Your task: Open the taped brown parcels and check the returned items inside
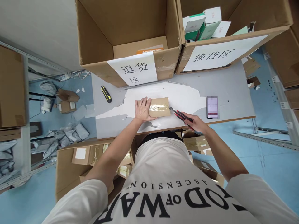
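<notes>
A small cardboard box (159, 107) with shiny clear tape along its top lies on the worktable. My left hand (143, 109) grips its left end, fingers over the top and thumb along the near side. In my right hand (198, 123) is a red and black utility knife (181, 116), held by the handle. The tip of the knife points left and is at the box's right end; whether it touches the cardboard I cannot tell. A second, yellow and black utility knife (106, 94) lies on the table to the left.
Two large open cartons with paper signs stand at the back: the left carton (165, 63) and the right carton (182, 63), which holds green and white boxes (205, 26). A phone (212, 107) lies at right. Below the table's front edge, a big carton (70, 177) holds parcels.
</notes>
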{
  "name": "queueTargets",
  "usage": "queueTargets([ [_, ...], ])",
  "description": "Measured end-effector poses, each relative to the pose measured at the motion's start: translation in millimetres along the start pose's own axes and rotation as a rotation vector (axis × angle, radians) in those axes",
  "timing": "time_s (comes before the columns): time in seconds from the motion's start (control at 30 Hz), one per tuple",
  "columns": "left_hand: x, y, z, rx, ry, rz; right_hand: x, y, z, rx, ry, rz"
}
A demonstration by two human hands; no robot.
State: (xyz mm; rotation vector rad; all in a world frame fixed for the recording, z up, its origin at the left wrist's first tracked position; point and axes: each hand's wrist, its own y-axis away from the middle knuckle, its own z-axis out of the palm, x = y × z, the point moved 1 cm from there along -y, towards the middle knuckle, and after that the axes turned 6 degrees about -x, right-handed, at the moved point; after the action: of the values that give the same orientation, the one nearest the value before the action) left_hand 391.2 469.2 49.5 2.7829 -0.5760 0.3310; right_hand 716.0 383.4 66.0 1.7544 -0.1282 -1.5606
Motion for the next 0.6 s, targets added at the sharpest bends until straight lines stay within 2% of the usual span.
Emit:
queueTargets([
  [0.13,0,1,0,0.011,0.021,0.007,8,12,7,-0.076,-0.074,0.016],
  [0.33,0,1,0,-0.012,-0.012,0.002,19,19,4,-0.063,-0.063,0.007],
  [0.4,0,1,1,-0.017,-0.024,0.011,27,18,-5,0.059,-0.005,-0.023],
  [0.5,0,2,1,-0.012,-0.031,0.027,44,9,-19,0.409,0.238,-0.058],
  [0.6,1,3,0,0.007,-0.026,0.023,64,-13,-23,0.642,0.542,0.033],
])
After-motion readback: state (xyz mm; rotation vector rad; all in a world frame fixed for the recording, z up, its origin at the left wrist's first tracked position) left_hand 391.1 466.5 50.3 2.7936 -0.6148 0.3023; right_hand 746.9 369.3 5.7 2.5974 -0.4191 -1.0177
